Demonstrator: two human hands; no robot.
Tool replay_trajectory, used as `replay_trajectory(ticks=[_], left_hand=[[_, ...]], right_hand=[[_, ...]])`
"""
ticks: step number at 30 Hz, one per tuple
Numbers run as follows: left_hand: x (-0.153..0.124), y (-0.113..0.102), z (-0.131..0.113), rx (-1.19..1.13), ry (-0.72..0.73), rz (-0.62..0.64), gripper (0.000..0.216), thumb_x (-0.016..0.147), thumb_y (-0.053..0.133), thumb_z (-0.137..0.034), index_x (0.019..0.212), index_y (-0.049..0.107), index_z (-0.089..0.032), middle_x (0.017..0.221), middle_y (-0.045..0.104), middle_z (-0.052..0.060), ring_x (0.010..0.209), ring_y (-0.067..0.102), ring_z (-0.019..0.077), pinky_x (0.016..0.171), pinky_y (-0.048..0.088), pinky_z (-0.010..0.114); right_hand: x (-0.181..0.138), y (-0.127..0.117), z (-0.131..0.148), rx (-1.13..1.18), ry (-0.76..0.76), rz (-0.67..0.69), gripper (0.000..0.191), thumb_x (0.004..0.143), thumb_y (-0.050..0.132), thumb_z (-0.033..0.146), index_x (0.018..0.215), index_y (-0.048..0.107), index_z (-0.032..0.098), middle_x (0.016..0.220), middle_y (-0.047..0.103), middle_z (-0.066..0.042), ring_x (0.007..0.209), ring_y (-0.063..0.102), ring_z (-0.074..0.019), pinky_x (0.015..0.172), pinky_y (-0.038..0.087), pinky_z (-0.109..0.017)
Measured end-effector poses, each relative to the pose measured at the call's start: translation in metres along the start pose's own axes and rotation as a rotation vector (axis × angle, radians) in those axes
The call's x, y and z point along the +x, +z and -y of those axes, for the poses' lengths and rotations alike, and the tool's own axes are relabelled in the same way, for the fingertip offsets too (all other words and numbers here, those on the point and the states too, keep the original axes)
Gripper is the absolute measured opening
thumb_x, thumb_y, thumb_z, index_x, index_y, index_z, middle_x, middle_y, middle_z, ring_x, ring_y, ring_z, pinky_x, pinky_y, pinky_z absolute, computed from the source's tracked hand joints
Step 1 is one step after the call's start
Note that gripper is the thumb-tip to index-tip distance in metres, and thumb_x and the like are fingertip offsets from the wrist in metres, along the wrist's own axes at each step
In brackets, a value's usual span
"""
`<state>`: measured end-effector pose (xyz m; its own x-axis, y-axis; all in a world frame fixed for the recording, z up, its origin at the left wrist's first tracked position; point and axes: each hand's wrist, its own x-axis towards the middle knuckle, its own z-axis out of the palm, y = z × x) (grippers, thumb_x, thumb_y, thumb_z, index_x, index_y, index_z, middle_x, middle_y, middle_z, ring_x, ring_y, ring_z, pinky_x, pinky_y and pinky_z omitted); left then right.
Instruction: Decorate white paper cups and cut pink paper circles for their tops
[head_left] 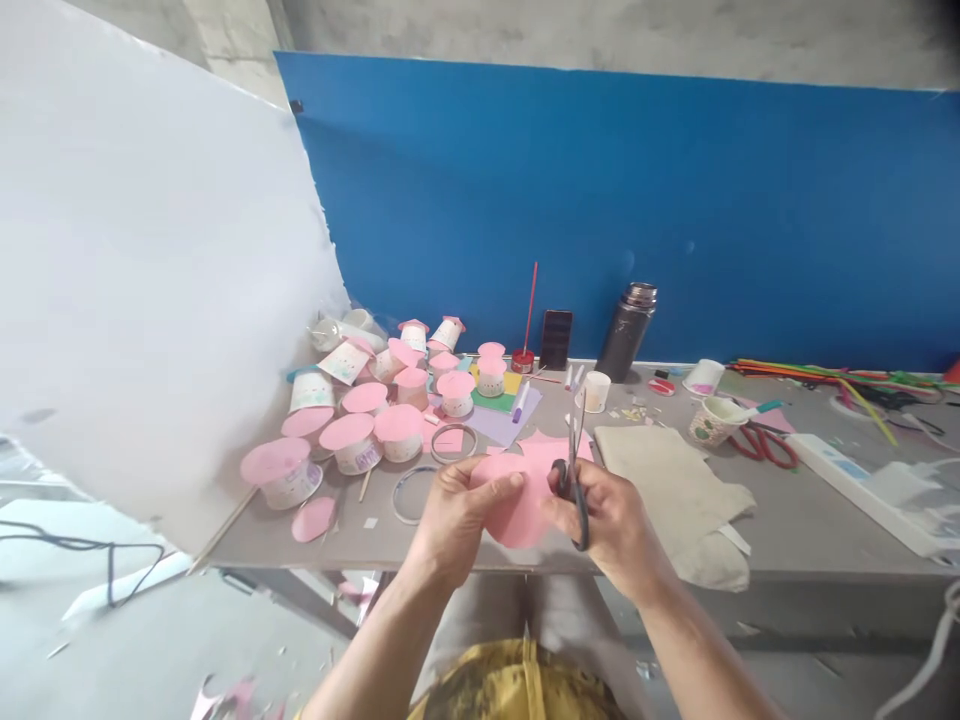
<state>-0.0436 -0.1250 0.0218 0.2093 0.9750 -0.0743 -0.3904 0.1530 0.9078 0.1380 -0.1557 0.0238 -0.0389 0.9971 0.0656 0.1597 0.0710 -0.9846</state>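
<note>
A rounded piece of pink paper is held up over the table's front edge. My left hand pinches its left side, thumb on top. My right hand has black-handled scissors hooked in its fingers, the blades pointing up and away from the paper. The fingertips of that hand also touch the paper's right edge. Behind the hands lies a cut pink sheet. To the left stand several paper cups topped with pink discs, and a loose pink oval lies near the edge.
A beige cloth lies to the right, beside red-handled scissors and a white power strip. A dark thermos, a phone and a white cup stand at the back. Tape rolls sit left of centre.
</note>
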Motion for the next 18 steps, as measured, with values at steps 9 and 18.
replay_trajectory(ticks=[9,18], left_hand=[[-0.006,0.006,-0.007,-0.112,-0.053,0.012,0.045,0.049,0.101,-0.040,0.076,0.077,-0.014,0.072,0.073,0.003,0.064,0.063,0.0143,0.061,0.049,0.024],[0.002,0.003,-0.002,-0.124,-0.080,0.024,0.045,0.050,0.102,-0.038,0.078,0.077,-0.013,0.075,0.073,0.003,0.066,0.064,0.0138,0.063,0.049,0.023]], right_hand=[[-0.030,-0.012,-0.041,0.047,0.033,0.322,0.070,0.075,0.067,0.088,0.083,0.068,0.018,0.066,0.066,-0.004,0.059,0.049,-0.0141,0.054,0.032,-0.026],[-0.023,-0.012,-0.050,0.057,0.107,0.294,0.071,0.071,0.071,0.088,0.077,0.067,0.017,0.059,0.064,-0.003,0.054,0.049,-0.0130,0.053,0.034,-0.026]])
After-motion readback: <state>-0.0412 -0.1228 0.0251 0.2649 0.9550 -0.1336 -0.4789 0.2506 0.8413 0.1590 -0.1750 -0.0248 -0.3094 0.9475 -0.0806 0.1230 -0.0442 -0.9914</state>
